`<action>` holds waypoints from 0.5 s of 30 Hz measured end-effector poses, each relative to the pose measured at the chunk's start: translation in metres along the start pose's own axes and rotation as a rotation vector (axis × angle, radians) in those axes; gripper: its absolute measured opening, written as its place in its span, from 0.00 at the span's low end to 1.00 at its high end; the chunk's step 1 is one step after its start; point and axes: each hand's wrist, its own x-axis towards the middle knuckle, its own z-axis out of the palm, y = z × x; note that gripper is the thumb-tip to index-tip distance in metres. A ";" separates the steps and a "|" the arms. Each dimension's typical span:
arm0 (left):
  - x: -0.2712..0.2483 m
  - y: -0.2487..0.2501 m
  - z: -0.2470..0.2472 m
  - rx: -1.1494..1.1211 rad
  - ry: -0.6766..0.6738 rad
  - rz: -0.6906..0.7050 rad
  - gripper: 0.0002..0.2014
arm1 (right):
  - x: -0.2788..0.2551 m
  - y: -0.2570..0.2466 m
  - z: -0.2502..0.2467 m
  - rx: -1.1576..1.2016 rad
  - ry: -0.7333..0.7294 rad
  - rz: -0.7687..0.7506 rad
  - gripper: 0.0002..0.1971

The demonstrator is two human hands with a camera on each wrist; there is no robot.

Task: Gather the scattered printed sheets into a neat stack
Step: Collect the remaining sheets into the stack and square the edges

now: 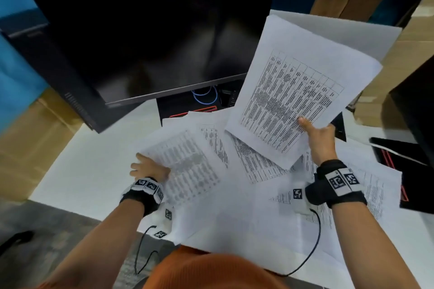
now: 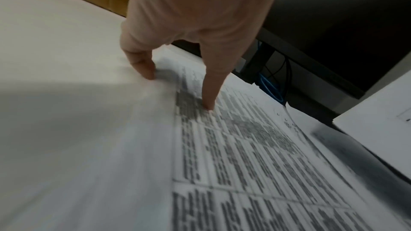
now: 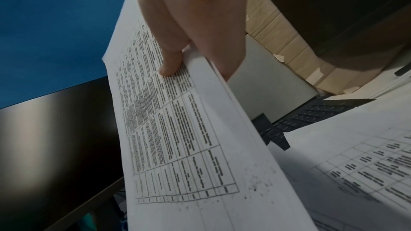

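Several printed sheets [image 1: 237, 197] with dense tables lie scattered and overlapping on the white table [image 1: 89, 171]. My right hand [image 1: 312, 129] holds a few gathered sheets [image 1: 293, 91] lifted and tilted above the pile, near the monitor's right edge. In the right wrist view its thumb [image 3: 171, 66] lies on the printed side of these sheets [image 3: 189, 138], and the fingers are behind them. My left hand [image 1: 145, 166] rests on the left edge of one printed sheet [image 1: 190, 166]. In the left wrist view two fingertips [image 2: 209, 104] press on that sheet [image 2: 244, 155].
A large dark monitor [image 1: 145, 40] stands behind the papers, its base [image 1: 187, 105] partly under them. A black keyboard [image 3: 315, 111] peeks out at the right, and a black item with red trim [image 1: 404, 166] lies at the table's right edge. Cardboard boxes [image 1: 28, 138] flank the table.
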 end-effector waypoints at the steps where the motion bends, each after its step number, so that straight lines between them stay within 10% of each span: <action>1: 0.000 0.004 0.003 -0.041 -0.004 -0.022 0.51 | -0.001 0.000 0.002 -0.013 0.012 0.009 0.36; 7: 0.001 0.014 0.008 0.022 -0.099 0.023 0.32 | -0.009 0.001 0.001 -0.031 0.063 0.027 0.36; 15: -0.013 0.038 0.021 0.055 -0.090 0.050 0.36 | -0.022 -0.008 -0.009 -0.031 0.104 0.002 0.32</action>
